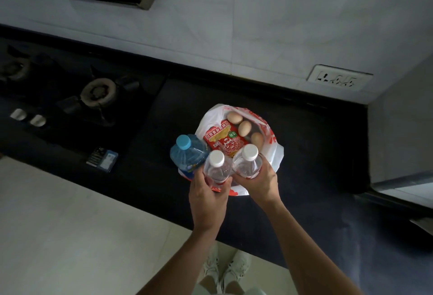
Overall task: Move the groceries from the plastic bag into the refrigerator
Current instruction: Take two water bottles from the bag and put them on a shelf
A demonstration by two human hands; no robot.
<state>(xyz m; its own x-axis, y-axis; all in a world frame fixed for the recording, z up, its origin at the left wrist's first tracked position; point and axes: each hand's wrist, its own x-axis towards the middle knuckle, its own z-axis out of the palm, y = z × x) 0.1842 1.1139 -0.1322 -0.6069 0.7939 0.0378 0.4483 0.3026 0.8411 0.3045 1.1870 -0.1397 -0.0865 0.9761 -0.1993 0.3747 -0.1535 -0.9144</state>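
A white and red plastic bag (275, 156) stands open on the dark counter (150, 168). Inside lie three brown eggs (244, 127) and a red snack packet (223, 141). My left hand (207, 197) grips a clear bottle with a white cap (216, 165) at the bag's near edge. My right hand (260, 181) grips a second clear white-capped bottle (248, 161) beside it. A blue-tinted bottle with a blue cap (187, 154) leans at the bag's left side, touching the left-hand bottle.
A gas hob (98, 94) with two knobs (28, 117) lies left on the counter. A small dark box (102, 159) sits near the counter's front edge. A wall socket (339, 78) is at the back right. The refrigerator's edge (403, 179) shows at right.
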